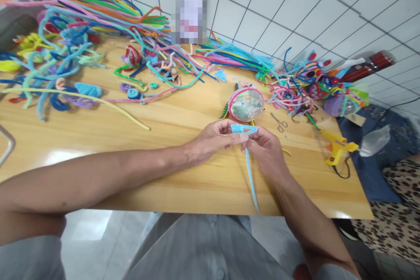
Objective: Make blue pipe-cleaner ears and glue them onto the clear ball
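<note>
A light blue pipe cleaner (251, 175) is pinched between both hands over the wooden table (183, 118). Its top is folded into a small flat loop at the fingertips, and its long tail hangs down toward me past the table's front edge. My left hand (213, 140) is closed on the folded end from the left. My right hand (267, 148) is closed on it from the right, fingers curled around the stem. Just behind the hands sits a clear ball (246, 105) ringed with a pink pipe cleaner.
Heaps of coloured pipe cleaners (82, 22) cover the back and left of the table. Small scissors (278, 122) lie right of the ball, and a yellow glue gun (336, 148) rests near the right edge. Finished colourful figures (315, 83) are piled at the back right.
</note>
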`<state>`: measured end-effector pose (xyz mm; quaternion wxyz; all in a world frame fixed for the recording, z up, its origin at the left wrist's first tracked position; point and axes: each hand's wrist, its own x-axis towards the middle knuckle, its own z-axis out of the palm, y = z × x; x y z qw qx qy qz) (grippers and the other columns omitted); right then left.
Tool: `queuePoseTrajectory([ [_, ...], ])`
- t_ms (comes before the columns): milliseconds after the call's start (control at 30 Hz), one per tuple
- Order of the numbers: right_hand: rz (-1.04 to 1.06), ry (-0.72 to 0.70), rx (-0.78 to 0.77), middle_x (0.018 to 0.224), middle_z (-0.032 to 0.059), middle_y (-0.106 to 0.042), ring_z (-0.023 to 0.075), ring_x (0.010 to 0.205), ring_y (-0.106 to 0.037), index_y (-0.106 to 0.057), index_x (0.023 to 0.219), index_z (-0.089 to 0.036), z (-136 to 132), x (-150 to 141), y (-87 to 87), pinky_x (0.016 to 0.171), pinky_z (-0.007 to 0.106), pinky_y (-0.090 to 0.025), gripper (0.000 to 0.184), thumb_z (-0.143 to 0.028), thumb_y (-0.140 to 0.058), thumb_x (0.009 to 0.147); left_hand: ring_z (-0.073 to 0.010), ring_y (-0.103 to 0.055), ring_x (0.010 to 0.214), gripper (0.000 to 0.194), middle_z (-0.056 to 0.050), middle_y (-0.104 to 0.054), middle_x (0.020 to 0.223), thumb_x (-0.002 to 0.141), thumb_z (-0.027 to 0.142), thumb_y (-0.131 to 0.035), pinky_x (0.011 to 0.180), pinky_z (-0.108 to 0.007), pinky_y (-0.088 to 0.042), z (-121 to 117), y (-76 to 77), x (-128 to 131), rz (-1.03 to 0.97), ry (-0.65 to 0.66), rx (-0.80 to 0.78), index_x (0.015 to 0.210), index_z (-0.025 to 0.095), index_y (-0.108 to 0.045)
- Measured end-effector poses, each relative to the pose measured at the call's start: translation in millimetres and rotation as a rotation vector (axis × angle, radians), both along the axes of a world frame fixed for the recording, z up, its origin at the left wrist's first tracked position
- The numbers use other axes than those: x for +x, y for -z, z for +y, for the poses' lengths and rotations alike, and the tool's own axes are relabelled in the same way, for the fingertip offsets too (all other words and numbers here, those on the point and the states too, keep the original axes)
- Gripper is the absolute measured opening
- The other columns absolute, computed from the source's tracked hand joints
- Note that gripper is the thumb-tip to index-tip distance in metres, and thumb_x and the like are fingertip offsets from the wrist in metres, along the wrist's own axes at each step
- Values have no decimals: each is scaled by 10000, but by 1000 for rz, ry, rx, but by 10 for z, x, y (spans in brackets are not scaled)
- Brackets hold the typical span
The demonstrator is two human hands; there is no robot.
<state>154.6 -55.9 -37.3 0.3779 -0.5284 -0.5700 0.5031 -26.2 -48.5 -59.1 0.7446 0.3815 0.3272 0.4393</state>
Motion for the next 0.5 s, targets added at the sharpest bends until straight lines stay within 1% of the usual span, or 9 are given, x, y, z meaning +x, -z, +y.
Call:
queuePoseTrajectory([
  [133,-56,-11,19,671,-31,-638,136,631,-542,-639,749,-227,-27,-17,-8,617,287,-446,224,-342,-828,782,-87,-506,657,381,34,-606,712,734,473,-897,629,-252,-386,1,4,-13,8,-22,3,832,161,-702],
  [333,-103,-25,73,666,-32,-632,131,624,-531,-629,736,-231,-21,-7,1,600,273,-432,174,-302,-785,769,-85,-501,647,344,27,-615,704,732,443,-890,630,-254,-397,11,-8,-25,36,-21,13,791,159,-705],
  [500,-88,-3,90,653,-33,-634,131,610,-535,-617,720,-236,-12,1,-6,598,276,-435,194,-307,-792,769,-86,-546,636,410,25,-663,761,718,451,-920,597,-245,-404,15,-6,-26,-16,-25,0,947,170,-728],
])
